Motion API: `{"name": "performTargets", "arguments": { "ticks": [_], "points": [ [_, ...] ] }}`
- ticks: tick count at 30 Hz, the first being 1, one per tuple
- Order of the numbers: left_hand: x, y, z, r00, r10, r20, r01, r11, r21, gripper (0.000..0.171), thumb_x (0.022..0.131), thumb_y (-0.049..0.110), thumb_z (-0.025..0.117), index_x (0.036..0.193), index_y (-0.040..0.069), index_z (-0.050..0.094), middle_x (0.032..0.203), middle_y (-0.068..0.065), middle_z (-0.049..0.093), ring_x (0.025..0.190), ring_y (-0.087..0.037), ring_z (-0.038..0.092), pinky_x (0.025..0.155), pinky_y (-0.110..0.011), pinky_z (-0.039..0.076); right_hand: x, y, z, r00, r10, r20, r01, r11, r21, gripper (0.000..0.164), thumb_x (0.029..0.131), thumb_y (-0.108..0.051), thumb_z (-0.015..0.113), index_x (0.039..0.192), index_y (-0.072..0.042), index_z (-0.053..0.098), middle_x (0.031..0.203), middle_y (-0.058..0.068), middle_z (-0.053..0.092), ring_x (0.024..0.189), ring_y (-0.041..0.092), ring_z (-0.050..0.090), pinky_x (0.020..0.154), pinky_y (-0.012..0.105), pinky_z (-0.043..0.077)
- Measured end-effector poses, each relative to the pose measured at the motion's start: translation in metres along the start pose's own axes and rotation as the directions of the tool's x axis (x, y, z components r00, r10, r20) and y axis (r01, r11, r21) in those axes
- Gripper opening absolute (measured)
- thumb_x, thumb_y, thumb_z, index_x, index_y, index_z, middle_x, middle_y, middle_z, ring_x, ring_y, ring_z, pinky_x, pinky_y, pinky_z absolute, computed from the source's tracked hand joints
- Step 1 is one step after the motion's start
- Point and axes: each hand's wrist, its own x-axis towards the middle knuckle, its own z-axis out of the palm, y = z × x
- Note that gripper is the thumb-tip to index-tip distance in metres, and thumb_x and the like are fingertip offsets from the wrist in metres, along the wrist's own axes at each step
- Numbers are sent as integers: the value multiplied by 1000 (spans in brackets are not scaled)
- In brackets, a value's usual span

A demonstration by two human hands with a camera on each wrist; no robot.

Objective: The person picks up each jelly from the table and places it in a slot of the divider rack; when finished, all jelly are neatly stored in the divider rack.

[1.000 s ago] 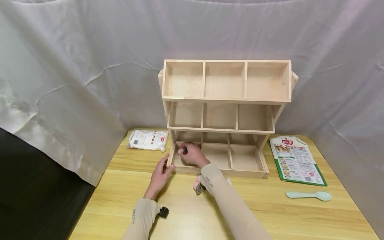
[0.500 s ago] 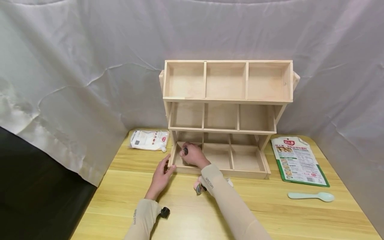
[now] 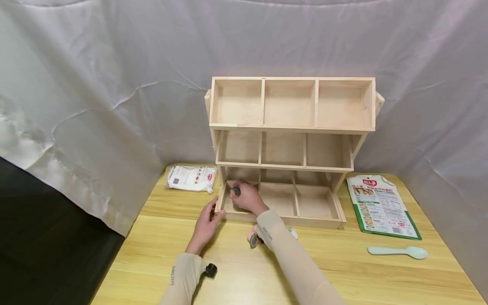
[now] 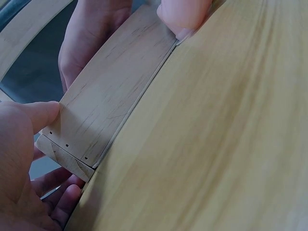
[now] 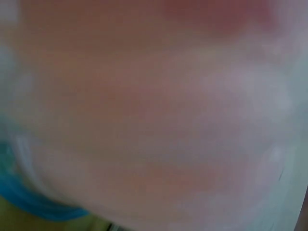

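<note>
A light wooden three-tier rack (image 3: 280,220) with divided compartments stands at the back of the table. My left hand (image 3: 206,226) grips its lower front left corner; in the left wrist view the thumb (image 4: 45,114) presses the front board's top edge and the fingers bend round the end. My right hand (image 3: 248,198) reaches into the bottom left compartment, its fingers curled round a small dark thing (image 3: 236,191), mostly hidden. A pinkish container (image 3: 251,238) lies on the table, partly under my right forearm. Something blurred and pink (image 5: 154,120) fills the right wrist view.
Left of the rack lies a white spouted pouch (image 3: 192,178). To its right are a green and white seasoning packet (image 3: 383,207) and a pale green spoon (image 3: 398,251). A white item (image 3: 293,232) shows beside my right sleeve. Grey cloth (image 3: 183,51) hangs behind and at both sides.
The head view shifts slightly, so everything sits a little further right. Both hands keep their places at the rack, with only slight movement of the dark thing in the right fingers.
</note>
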Motion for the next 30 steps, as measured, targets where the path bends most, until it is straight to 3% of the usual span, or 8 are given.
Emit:
{"name": "performTargets", "arguments": {
  "ticks": [6,15,26,30],
  "points": [
    [0,1,0,1000,-15,5,15,1000,-7,65,103,30,66,160,16,40,134,-17,58,109,-22,56,94,-35,46,0,1,1,999,-33,1,33,999,14,36,95,-28,76,125,-10,69,121,10,68,110,30,66,100,46,53],
    [1,0,1,1000,-11,1,11,1000,8,65,103,32,65,160,16,40,136,-18,58,116,-25,57,95,-37,47,1,0,-1,997,-71,15,71,997,7,44,85,-17,86,126,-9,70,127,12,66,116,31,64,105,47,50],
    [1,1,1,1000,2,8,-2,1000,11,65,103,32,65,161,16,39,134,-17,58,112,-24,56,95,-37,47,-1,-1,-7,998,-51,30,50,998,36,42,88,-19,84,127,-10,70,129,11,66,118,31,63,107,48,49],
    [1,1,-1,1000,-2,12,2,1000,3,65,103,33,65,161,16,39,136,-17,57,114,-25,56,95,-37,46,-2,-5,-16,998,-52,36,49,996,71,47,89,-18,82,132,-6,68,130,14,67,118,33,65,105,48,51]
  ]
}}
